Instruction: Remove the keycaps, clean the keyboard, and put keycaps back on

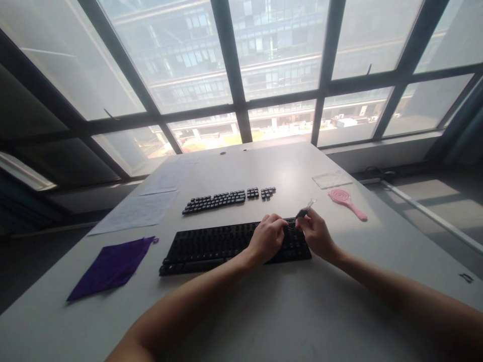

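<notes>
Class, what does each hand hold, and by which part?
The right hand pinches a small tool by its dark lower end. The left hand rests on the keyboard; any hold there cannot be told.

Purple cloth, pink brush

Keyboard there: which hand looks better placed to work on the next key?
Right, probably: the right hand pinches a small tool over the right end of the black keyboard, while the left hand just rests curled on top beside it.
</notes>
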The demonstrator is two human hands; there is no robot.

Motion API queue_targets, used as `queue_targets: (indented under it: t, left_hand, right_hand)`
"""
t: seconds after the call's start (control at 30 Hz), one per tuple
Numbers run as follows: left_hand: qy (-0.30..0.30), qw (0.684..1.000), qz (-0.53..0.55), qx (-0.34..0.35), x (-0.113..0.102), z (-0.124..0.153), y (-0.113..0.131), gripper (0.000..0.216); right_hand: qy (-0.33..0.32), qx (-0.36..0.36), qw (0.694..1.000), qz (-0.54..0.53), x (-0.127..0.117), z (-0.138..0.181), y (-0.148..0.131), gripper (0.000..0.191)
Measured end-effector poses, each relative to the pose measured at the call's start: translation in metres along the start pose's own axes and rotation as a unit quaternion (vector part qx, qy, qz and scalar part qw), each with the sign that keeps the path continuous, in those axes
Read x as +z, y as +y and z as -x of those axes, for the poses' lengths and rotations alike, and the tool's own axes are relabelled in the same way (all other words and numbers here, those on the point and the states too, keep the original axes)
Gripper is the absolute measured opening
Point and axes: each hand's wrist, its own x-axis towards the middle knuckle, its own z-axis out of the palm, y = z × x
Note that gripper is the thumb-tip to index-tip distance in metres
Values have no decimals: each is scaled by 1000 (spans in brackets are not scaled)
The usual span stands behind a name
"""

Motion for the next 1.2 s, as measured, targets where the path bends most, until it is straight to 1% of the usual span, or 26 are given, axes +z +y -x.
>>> queue_targets:
  t: [0.1, 0.2, 0.37, 0.5, 0.57, 0.67, 0.7, 0.77, 0.83, 0.9, 0.97, 1.03, 1.1, 1.2]
  left_hand:
    - [4, 1000, 5, 8, 2, 2, -3, 25]
    - [3, 1000, -1, 22, 3, 3, -1, 21]
    - [5, 999, -22, 33, 3, 3, 4, 16]
    - [-2, 999, -23, 48, 1, 4, 5, 17]
    - [-15, 998, -22, 65, 0, 5, 7, 17]
    - [-48, 995, -18, 83, -1, 3, 9, 10]
    - [-59, 995, -17, 82, -1, 2, 10, 11]
    - [-72, 995, -17, 66, 1, 0, 11, 19]
    - [-78, 996, -17, 40, 5, -2, 12, 23]
    - [-79, 997, -16, 16, 9, -2, 13, 22]
    - [-74, 997, -10, 1, 12, -1, 13, 21]
    - [-64, 998, -2, -8, 13, 0, 14, 20]
    - [-59, 998, 13, -13, 14, 1, 14, 19]
    - [-55, 998, 35, -20, 13, 2, 15, 17]
  right_hand:
    - [-53, 2, 998, 16, -6, 2, -1, 11]
    - [-89, -16, 995, 50, -13, 5, 1, 9]
    - [-113, -42, 988, 99, -20, 7, 4, 6]
    - [-131, -68, 979, 138, -19, 8, -2, 7]
    - [-135, -79, 976, 154, -18, 10, -5, 8]
    - [-151, -120, 966, 175, -20, 12, -7, 11]
    - [-159, -141, 960, 182, -21, 13, -6, 12]
    - [-170, -179, 950, 193, -23, 14, -3, 14]
    - [-168, -198, 948, 186, -24, 15, 0, 14]
    - [-143, -182, 959, 161, -25, 15, 3, 12]
    - [-109, -131, 978, 123, -24, 15, 6, 9]
    - [-88, -68, 991, 80, -23, 13, 8, 7]
    - [-79, -22, 996, 35, -22, 12, 9, 8]
    - [-49, 10, 999, -18, -21, 12, 11, 9]
